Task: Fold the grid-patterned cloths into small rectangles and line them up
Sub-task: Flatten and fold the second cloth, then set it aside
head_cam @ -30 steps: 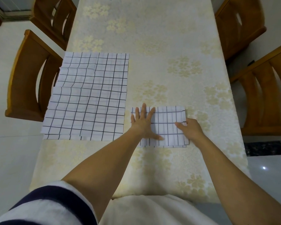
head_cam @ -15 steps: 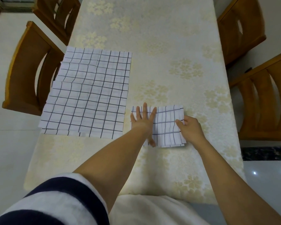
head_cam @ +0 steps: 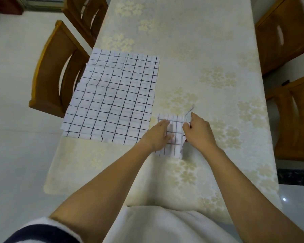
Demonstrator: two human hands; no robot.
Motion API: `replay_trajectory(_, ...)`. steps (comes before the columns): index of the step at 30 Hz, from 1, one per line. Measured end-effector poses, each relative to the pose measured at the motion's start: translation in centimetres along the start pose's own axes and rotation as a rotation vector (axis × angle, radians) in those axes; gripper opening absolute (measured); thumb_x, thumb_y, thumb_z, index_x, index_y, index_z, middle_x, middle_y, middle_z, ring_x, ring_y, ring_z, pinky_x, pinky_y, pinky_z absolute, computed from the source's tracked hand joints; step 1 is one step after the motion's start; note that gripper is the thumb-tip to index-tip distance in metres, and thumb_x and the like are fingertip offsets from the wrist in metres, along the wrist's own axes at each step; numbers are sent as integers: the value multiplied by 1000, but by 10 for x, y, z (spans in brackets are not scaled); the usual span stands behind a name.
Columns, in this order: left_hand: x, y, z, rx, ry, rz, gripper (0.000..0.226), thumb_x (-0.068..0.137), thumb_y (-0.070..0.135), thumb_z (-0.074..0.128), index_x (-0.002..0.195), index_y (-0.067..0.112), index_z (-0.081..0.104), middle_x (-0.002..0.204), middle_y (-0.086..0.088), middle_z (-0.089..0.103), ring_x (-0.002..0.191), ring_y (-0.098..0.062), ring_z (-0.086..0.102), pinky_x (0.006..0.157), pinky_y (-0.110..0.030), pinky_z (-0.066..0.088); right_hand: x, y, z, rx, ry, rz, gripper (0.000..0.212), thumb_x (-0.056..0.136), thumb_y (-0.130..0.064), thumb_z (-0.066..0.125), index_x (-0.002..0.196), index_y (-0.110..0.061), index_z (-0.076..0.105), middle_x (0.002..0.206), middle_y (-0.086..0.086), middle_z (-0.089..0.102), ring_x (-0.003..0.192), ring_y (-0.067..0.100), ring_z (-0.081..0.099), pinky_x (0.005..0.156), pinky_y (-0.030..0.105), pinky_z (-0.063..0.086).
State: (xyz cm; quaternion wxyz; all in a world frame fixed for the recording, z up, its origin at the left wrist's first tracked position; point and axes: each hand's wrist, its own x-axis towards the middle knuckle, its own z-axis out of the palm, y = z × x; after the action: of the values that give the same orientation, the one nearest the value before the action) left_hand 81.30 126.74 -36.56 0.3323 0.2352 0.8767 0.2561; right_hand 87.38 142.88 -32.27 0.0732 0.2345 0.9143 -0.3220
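Note:
A small folded white cloth with a black grid (head_cam: 172,137) lies near the table's front edge. My left hand (head_cam: 158,135) rests flat on its left part, fingers straight. My right hand (head_cam: 198,130) pinches the cloth's right edge, which stands raised off the table and partly turned over to the left. To the left lies a pile of larger unfolded grid cloths (head_cam: 112,99), spread flat and reaching the table's left edge.
The table (head_cam: 209,50) has a pale yellow flowered cover. Wooden chairs stand on the left (head_cam: 56,71) and on the right (head_cam: 295,116). White floor lies on both sides. My pale clothing fills the bottom of the view.
My right hand has lifted the small cloth's right edge and carried it leftward over the cloth. My left hand has stayed pressing the left part, now more over its near-left area.

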Motion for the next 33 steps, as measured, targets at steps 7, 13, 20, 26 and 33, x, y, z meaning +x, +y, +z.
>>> replay_trajectory(7,-14,-7,-1,-846,47,-210,69,101,65,31,137,15,61,139,1,60,125,-11,54,102,-31,42,-5,-31,36,130,-166,-42,73,100,-54,44,157,-18,18,86,0,67,88,23,64,77,36,52)
replay_trajectory(13,1,-16,13,-468,264,-294,19,103,24,53,93,9,57,78,-1,55,74,-20,52,68,-30,42,-14,23,43,-20,-79,-120,49,102,-29,50,147,-12,44,141,9,49,127,28,50,105,39,44)
replay_trajectory(20,8,-13,6,-347,287,-326,18,100,19,55,110,5,54,94,-12,64,82,-26,58,55,-25,41,-23,50,52,-297,-221,-169,55,105,-31,41,157,-23,25,166,-3,14,150,27,17,121,42,21)
replay_trajectory(26,2,-8,-4,267,543,-93,46,94,23,68,134,12,50,128,-10,55,113,-30,54,92,-39,48,-19,50,58,12,-16,-130,44,99,-24,55,143,-17,52,151,5,41,134,24,44,110,37,40)
replay_trajectory(33,71,26,-13,482,107,145,64,92,33,69,147,18,39,141,-8,51,129,-30,46,106,-39,36,7,42,52,168,-76,342,46,90,-44,68,121,-12,56,103,5,68,94,25,65,77,33,51)
